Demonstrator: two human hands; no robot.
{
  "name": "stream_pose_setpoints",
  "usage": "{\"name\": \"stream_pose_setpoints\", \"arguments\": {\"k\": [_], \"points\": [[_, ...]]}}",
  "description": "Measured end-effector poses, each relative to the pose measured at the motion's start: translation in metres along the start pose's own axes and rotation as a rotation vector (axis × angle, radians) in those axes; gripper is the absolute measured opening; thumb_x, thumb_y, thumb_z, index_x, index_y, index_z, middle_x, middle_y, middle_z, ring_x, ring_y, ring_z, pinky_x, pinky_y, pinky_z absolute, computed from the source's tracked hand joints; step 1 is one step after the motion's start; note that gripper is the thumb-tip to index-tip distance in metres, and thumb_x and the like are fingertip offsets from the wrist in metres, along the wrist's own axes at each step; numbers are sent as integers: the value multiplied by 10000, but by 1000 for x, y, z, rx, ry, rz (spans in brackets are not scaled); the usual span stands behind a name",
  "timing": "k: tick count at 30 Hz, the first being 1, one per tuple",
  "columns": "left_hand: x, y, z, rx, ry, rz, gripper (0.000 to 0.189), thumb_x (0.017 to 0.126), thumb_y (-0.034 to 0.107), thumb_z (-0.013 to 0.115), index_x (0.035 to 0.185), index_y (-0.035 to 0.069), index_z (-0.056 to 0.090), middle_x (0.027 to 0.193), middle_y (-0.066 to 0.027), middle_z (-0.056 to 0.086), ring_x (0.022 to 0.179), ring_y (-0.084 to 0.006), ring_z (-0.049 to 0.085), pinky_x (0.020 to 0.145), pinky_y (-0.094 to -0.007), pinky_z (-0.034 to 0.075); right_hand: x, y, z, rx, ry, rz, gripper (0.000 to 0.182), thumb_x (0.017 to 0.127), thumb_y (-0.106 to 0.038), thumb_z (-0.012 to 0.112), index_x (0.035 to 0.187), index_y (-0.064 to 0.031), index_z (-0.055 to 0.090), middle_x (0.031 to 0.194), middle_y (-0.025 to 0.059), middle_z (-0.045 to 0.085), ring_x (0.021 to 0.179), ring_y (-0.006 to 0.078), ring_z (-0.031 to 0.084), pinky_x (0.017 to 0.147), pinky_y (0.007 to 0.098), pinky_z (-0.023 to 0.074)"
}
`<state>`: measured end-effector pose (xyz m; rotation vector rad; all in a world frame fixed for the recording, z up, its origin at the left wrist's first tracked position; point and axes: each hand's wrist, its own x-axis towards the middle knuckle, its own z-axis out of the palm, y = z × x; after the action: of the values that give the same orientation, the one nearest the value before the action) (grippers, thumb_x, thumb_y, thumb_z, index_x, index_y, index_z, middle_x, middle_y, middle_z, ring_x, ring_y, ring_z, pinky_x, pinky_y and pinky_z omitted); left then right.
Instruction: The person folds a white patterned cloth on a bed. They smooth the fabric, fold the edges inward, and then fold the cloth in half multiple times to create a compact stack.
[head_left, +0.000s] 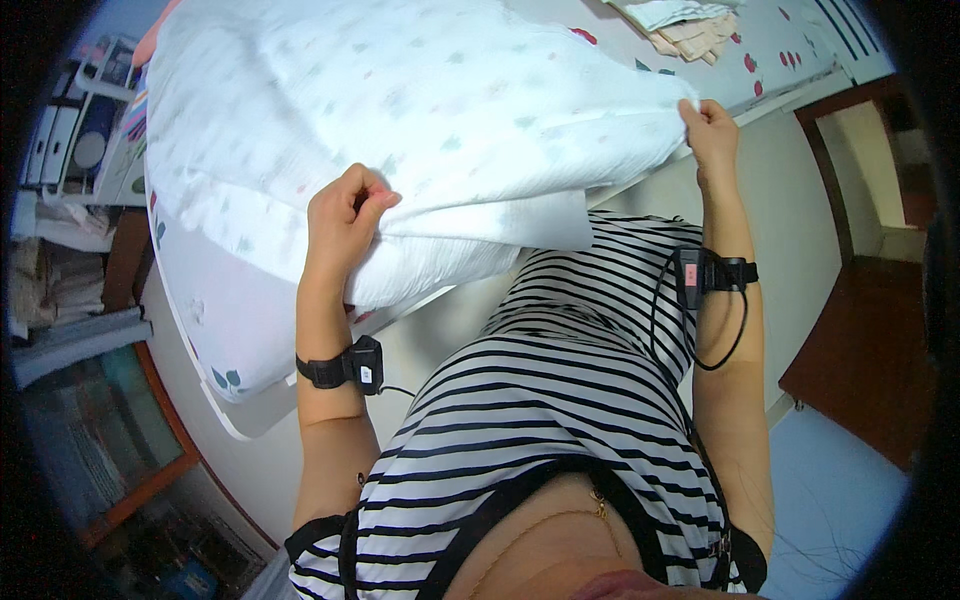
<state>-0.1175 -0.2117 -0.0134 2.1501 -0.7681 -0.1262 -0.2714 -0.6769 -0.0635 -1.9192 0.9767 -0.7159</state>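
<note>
A large white cloth (465, 97) with faint green and pink prints is spread over a bed (247, 337). Its near edge is held between my two hands. My left hand (346, 214) pinches the cloth's edge, thumb against curled fingers. At the right, my right hand (709, 135) grips a corner of the same cloth and draws that edge taut. Below the stretched edge, a plain white flap hangs over the bed's near side, in front of my striped top (570, 360). The cloth's far part runs out past the top of the view.
Folded cloths (686, 30) lie on the bed at the upper right. On the left stands a white shelf cart (82, 127) with boxes. A glass-fronted wooden cabinet (112, 435) is at the lower left, and a brown wooden panel (862, 352) at the right. Wrist straps with cables are on both arms.
</note>
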Motion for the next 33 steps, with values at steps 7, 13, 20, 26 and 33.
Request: {"name": "stream_pose_setpoints", "arguments": {"k": [7,13,20,26,33], "points": [[-2,-4,7,-119,48,29,149,785,69,751,765,24,611,648,-39,565,587,-128,497,560,-254,395,-35,-45,7,-53,183,-324,184,790,-174,777,920,-61,713,957,55,693,788,168,646,754,329,523],[0,23,-3,4,3,178,146,775,73,754,749,27,618,781,-60,653,706,-177,575,644,-286,445,-55,-58,5,-26,-203,-656,209,764,-97,789,957,-59,719,1081,62,677,992,210,645,879,310,513],[26,101,41,86,-326,653,208,794,202,744,717,68,605,1063,-35,741,1005,-264,661,848,-370,505,-66,-44,-2,54,-466,-633,256,743,-105,799,991,-89,736,1111,54,667,1068,229,611,924,332,491],[29,77,62,76,-422,606,193,781,169,755,715,76,600,1034,1,746,1002,-229,659,834,-354,490,-66,-33,13,-148,-348,-928,243,724,-79,801,960,-107,753,1078,33,649,1083,211,561,869,307,474],[21,76,63,166,-386,626,184,768,178,765,710,89,615,1040,-8,749,998,-228,669,852,-352,486,-61,-22,17,-32,-312,-749,96,793,-127,749,866,-72,721,990,36,673,962,211,604,876,335,462]]}}
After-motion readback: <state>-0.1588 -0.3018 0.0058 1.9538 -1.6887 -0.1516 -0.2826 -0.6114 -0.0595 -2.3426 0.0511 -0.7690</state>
